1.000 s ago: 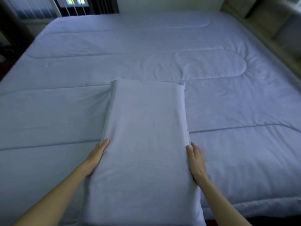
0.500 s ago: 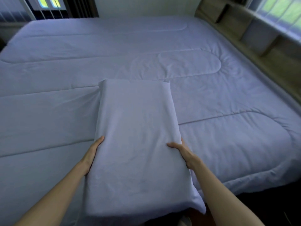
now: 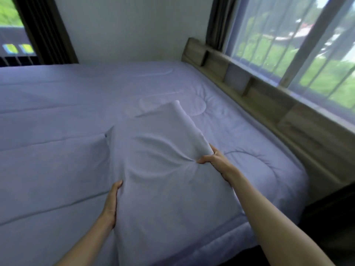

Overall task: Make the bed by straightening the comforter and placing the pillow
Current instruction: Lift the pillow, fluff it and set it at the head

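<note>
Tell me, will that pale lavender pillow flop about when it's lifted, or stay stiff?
Probably soft rather than stiff: the pale lavender pillow puckers into creases where the right hand pinches its edge. Its far end rises off the quilted lavender comforter without drooping sharply, so it likely holds some shape. It seems light; the left hand only grips its side.

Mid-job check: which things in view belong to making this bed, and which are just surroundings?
Job: pillow, gripped by left hand and right hand; comforter.
Surroundings: wooden headboard shelf, window, curtains.
</note>
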